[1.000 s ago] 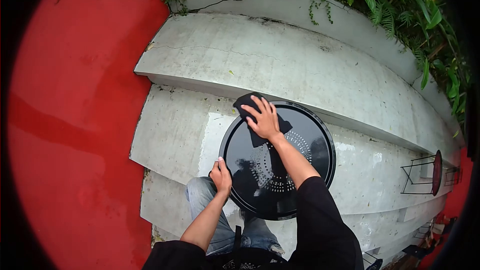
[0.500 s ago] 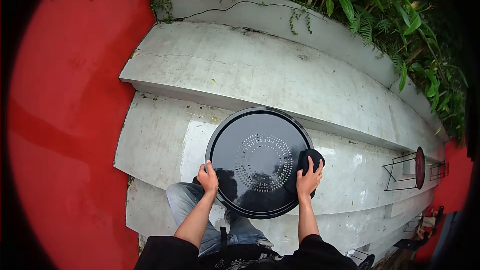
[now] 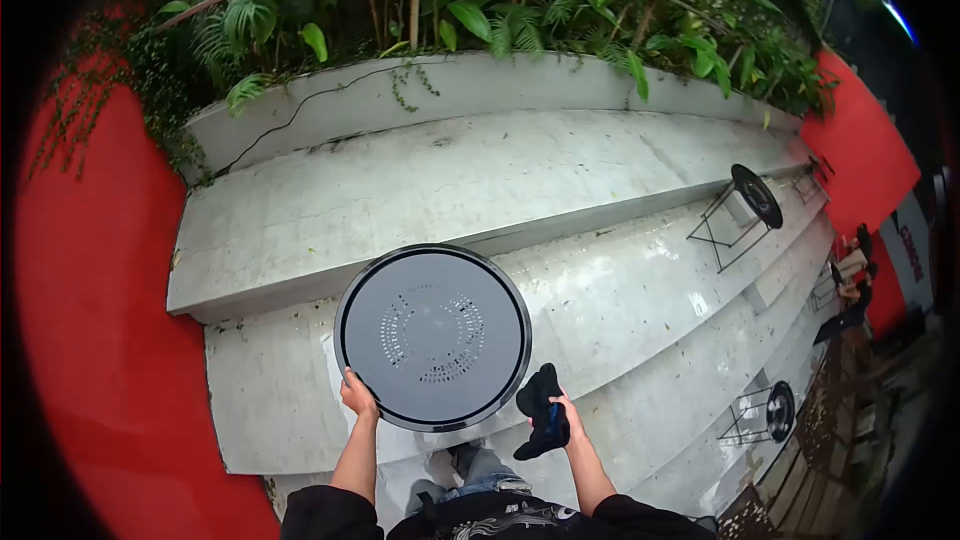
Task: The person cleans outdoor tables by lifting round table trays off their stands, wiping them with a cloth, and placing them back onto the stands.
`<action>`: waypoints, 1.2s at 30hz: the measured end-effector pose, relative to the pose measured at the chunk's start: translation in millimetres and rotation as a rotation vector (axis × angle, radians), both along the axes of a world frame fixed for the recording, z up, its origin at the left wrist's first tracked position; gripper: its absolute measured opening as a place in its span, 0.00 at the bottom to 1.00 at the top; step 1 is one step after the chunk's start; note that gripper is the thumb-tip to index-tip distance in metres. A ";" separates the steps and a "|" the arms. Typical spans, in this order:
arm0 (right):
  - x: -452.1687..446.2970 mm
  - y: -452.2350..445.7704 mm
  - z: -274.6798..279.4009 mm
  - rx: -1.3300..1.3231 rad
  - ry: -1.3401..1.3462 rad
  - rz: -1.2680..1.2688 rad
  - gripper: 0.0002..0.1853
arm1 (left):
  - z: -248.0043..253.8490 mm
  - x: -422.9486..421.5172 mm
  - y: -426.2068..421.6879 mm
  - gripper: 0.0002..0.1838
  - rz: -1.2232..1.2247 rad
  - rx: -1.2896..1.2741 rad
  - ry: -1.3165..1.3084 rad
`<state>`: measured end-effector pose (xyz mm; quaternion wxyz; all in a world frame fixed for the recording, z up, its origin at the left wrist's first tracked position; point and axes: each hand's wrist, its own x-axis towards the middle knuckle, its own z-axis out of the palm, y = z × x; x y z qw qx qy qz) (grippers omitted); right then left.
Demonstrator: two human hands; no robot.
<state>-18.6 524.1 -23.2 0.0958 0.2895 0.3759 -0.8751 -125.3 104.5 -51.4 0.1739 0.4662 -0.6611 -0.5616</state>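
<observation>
A round black tray-like top (image 3: 432,337) with a raised rim and a ring pattern of small light marks lies in front of me, over the pale concrete step. My left hand (image 3: 359,396) grips its lower left rim, thumb on top. To the right of the rim and apart from it, my right hand (image 3: 565,420) is closed on a bunched black cloth (image 3: 543,413). Whatever supports the round top is hidden beneath it.
Curved concrete steps (image 3: 400,190) rise to a planter wall with green plants (image 3: 470,15). Small round black tables (image 3: 757,196) on thin legs stand at right. A person (image 3: 850,290) is at the far right. Red wall surfaces (image 3: 110,320) flank the steps.
My right hand has left the round top with the cloth, after moving from its upper left to its right rim. The view has swung right, showing more plants and tables.
</observation>
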 end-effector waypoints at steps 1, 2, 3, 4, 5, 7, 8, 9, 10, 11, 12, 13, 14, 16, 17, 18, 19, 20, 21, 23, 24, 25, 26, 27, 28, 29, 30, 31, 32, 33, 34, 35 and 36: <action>29.0 -5.4 9.1 -0.183 0.096 0.032 0.36 | 1.8 2.5 -1.3 0.34 -0.088 -0.029 0.000; 53.2 -9.7 8.5 -0.328 0.116 0.049 0.34 | 2.1 11.8 -6.3 0.34 -0.176 -0.063 -0.010; 78.0 -13.1 5.7 -0.470 0.125 0.071 0.33 | 2.6 19.3 -7.7 0.33 -0.239 -0.147 -0.029; 102.0 -13.5 4.5 -0.699 0.121 0.153 0.33 | 0.1 33.4 -9.0 0.32 -0.291 -0.228 -0.053; 126.9 -17.7 1.5 -0.746 0.144 0.071 0.33 | -4.6 51.1 -9.8 0.32 -0.335 -0.307 -0.074; 162.0 -37.5 25.9 -0.774 0.188 -0.048 0.34 | -24.7 94.6 -9.3 0.31 -0.312 -0.304 0.043; 176.6 -44.3 32.7 -0.757 0.210 -0.095 0.34 | -45.6 119.5 -12.1 0.29 -0.330 -0.319 0.000; 188.5 -46.3 36.4 -0.681 0.231 -0.126 0.34 | -67.8 144.9 -13.9 0.26 -0.350 -0.333 -0.044; 203.4 -47.0 50.9 -0.603 0.253 -0.180 0.33 | -84.7 175.8 -16.1 0.23 -0.469 -0.079 -0.127; 218.2 -47.7 65.9 -0.523 0.270 -0.234 0.32 | -100.9 214.1 -18.5 0.20 -0.582 0.175 -0.221; 235.0 -38.0 69.5 -0.558 0.280 -0.229 0.32 | -124.9 257.2 -21.0 0.19 -0.713 0.281 -0.320; 245.8 -28.4 68.8 -0.602 0.302 -0.222 0.32 | -137.3 278.3 -20.6 0.17 -0.842 0.376 -0.412; 250.7 -21.8 69.0 -0.649 0.329 -0.213 0.32 | -127.3 299.0 -9.2 0.17 -0.860 0.380 -0.516; 256.9 -16.4 88.2 -0.818 0.444 -0.304 0.34 | -129.7 344.6 11.2 0.17 -0.892 0.383 -0.655; 261.4 -4.9 76.9 -0.843 0.488 -0.269 0.34 | -149.4 354.0 16.1 0.18 -0.950 0.418 -0.649; 268.5 4.6 74.1 -0.866 0.529 -0.233 0.34 | -147.7 366.3 24.5 0.18 -0.997 0.377 -0.608; 275.6 12.7 71.1 -0.865 0.560 -0.254 0.34 | -147.7 370.5 35.1 0.18 -1.015 0.379 -0.623; 282.2 20.2 70.9 -0.865 0.590 -0.275 0.33 | -149.1 369.7 44.0 0.18 -1.030 0.384 -0.658; 286.1 31.8 63.0 -0.828 0.583 -0.328 0.33 | -150.9 364.7 56.1 0.18 -1.046 0.387 -0.684; 297.1 63.7 49.0 -0.738 0.536 -0.400 0.32 | -162.5 346.1 82.3 0.18 -1.092 0.388 -0.724; 306.2 83.3 41.6 -0.685 0.493 -0.422 0.32 | -171.4 334.5 97.8 0.18 -1.124 0.387 -0.735; 316.3 105.1 41.7 -0.625 0.467 -0.474 0.32 | -177.9 322.9 116.4 0.19 -1.160 0.383 -0.747; 326.1 127.0 42.9 -0.562 0.437 -0.524 0.32 | -181.2 311.3 139.6 0.19 -1.195 0.371 -0.772; 335.0 144.0 55.0 -0.495 0.425 -0.602 0.33 | -173.3 302.2 169.2 0.19 -1.225 0.337 -0.829; 344.2 169.0 60.5 -0.467 0.431 -0.653 0.33 | -165.0 291.9 199.1 0.19 -1.256 0.304 -0.885; 353.6 194.2 65.5 -0.437 0.438 -0.704 0.33 | -154.1 279.1 230.9 0.20 -1.283 0.260 -0.947; 369.6 216.1 65.3 -0.447 0.447 -0.728 0.33 | -147.8 272.8 264.4 0.20 -1.318 0.285 -0.927; 382.5 241.1 64.1 -0.456 0.461 -0.745 0.33 | -144.1 262.9 300.9 0.21 -1.350 0.314 -0.901; 390.7 268.5 62.8 -0.462 0.481 -0.755 0.33 | -141.3 251.5 340.8 0.21 -1.380 0.346 -0.866; 398.3 294.8 61.5 -0.469 0.500 -0.762 0.34 | -134.1 245.8 383.3 0.21 -1.438 0.312 -0.826; 406.7 318.5 60.4 -0.477 0.515 -0.765 0.34 | -122.6 244.1 424.3 0.21 -1.492 0.280 -0.788; 414.5 339.1 60.5 -0.488 0.528 -0.766 0.34 | -118.1 242.4 459.6 0.21 -1.521 0.308 -0.735; 420.3 356.2 63.7 -0.459 0.520 -0.829 0.33 | -112.6 240.8 491.7 0.21 -1.545 0.337 -0.683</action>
